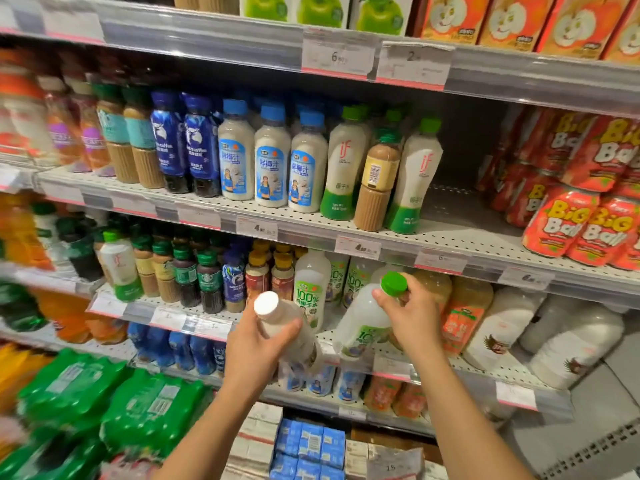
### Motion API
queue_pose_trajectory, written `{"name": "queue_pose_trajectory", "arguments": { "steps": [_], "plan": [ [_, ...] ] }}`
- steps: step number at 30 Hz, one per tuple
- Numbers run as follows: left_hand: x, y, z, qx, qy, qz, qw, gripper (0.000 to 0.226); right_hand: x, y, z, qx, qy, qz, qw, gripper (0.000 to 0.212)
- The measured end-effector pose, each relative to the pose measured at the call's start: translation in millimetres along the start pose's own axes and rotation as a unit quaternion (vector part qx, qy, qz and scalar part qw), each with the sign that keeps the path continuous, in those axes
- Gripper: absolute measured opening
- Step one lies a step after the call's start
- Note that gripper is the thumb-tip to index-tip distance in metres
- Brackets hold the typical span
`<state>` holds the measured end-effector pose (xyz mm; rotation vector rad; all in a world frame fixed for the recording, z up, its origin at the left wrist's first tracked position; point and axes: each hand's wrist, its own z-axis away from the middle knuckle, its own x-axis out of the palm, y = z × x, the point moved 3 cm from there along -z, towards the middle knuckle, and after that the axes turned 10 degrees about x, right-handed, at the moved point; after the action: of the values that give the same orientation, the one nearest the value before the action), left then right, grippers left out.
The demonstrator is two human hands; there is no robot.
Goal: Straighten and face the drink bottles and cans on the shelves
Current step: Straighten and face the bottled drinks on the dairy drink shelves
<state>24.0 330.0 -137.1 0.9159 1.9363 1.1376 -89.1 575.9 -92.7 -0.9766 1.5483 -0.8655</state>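
1. Step in hand, as judged: both hands were working the lower shelf, each with a big bottle off its footing, in the middle of re-seating and facing stock there.

2. Left hand: fingers and thumb curled round the neck and shoulder of a white-cap bottle. The bottle leaned well over, cap toward the camera and up-left, base down near the shelf lip. Whether the base touched the shelf could not be told; the hand hid it.

3. Right hand: thumb and fingers pinched just under the cap of a green-cap bottle, a closed grip at the neck. That bottle tilted too, cap up-right, its base at the front edge of the shelf, label partly turned to the front.

4. Between the two, an upright 100% bottle stood further back, label forward. It looked like the reference for how the row should face.

5. Right of the hands: orange bottles and white jugs, standing.

6. The shelf above held one stray, a brown bottle, barcode side out, between two white-and-green ones. Probably a later fix.

7. Next move, as judged: stand each bottle upright on the perforated shelf, turn it at the neck until its label faces out, and line it with the front edge. Risk: two tilted bottles close together could knock each other or the 100% bottle.
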Motion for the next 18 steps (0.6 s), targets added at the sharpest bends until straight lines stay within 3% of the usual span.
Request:
{"name": "queue_pose_trajectory", "arguments": {
  "steps": [8, 12, 18],
  "plan": [
    [-34, -13, 9, -0.012, 0.021, -0.01, 1.0, 0.041, 60, 9, -43, 0.057, 0.018, 0.065, 0.996, 0.024],
    [-35, -18, 10, -0.02, 0.018, -0.017, 0.999, 0.041, 77, 1, -64, 0.091, -0.007, 0.151, 0.984, 0.039],
    [-28, -17, 11, -0.027, 0.01, -0.017, 0.999, 0.04, 75, -5, -67, 0.111, -0.035, 0.196, 0.974, 0.037]
  ]
}}
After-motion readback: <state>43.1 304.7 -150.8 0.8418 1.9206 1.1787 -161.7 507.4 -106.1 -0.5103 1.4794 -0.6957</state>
